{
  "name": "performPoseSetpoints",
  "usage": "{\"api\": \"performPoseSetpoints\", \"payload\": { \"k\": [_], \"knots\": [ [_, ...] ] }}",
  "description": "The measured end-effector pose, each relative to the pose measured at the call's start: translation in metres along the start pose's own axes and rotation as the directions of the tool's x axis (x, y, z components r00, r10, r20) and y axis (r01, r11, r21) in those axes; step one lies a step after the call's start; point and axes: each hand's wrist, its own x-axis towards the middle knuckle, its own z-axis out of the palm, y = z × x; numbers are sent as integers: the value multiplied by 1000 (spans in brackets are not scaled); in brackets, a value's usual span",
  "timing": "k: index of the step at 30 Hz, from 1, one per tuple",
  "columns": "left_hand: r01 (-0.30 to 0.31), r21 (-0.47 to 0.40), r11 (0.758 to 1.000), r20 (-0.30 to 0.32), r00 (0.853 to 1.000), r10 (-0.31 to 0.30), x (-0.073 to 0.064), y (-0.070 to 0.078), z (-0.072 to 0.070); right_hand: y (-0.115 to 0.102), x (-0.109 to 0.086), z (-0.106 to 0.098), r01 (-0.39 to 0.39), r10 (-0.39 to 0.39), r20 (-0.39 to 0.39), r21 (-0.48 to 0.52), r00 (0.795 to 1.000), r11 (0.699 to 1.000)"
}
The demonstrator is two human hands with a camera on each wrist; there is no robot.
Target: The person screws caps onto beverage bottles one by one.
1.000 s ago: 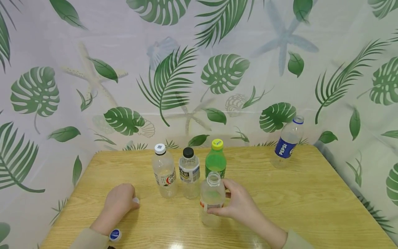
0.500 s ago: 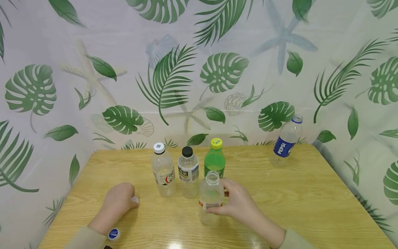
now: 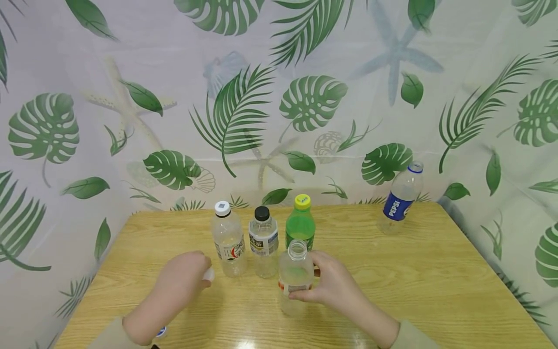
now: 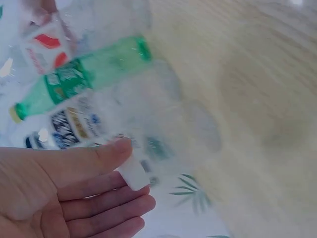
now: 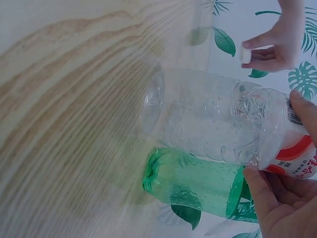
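Note:
My left hand (image 3: 183, 281) pinches a white bottle cap (image 4: 133, 173) between thumb and fingers, above the table to the left of the bottles. Around the label of a clear, uncapped plastic bottle (image 3: 296, 276) my right hand (image 3: 333, 283) curls its thumb and fingers; the bottle stands upright. Right behind it is a green bottle (image 3: 301, 228) with a yellow cap. Beside that stand a clear bottle with a black cap (image 3: 263, 247) and a taller clear bottle with a white cap (image 3: 228, 242).
An uncapped Pepsi bottle (image 3: 398, 198) stands at the back right of the wooden table (image 3: 392, 276). A blue and white cap (image 3: 161, 331) lies near the front left, partly hidden by my left forearm. A leaf-patterned cloth (image 3: 270, 97) hangs behind the table.
My left hand has lifted the white cap and moved right, toward the bottles. My right hand has kept its hold on the clear bottle in the same place.

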Motion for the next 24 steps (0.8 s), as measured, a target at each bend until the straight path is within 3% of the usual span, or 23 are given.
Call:
{"api": "performPoseSetpoints", "payload": {
  "k": [4,9,14,17,20,24],
  "knots": [
    [-63,-8,998,-48,997,63,-4,18,-20,-2,1,-1,-7,7,5,-1,1000,1000],
    [-174,10,985,-131,976,174,-5,39,-48,-5,2,-2,-10,11,4,-25,1000,1000],
    [-273,69,959,-213,935,282,-3,56,-76,-6,2,-3,-13,13,6,-31,1000,999],
    [-320,116,940,-229,912,339,1,65,-90,-6,2,-3,-13,13,6,-36,1000,999],
    [-365,142,920,-228,893,389,7,73,-100,-6,2,-3,-7,7,4,-40,1000,999],
    [-426,181,886,-252,851,460,13,82,-107,-6,2,-3,2,-2,6,-34,1000,999]
  ]
}}
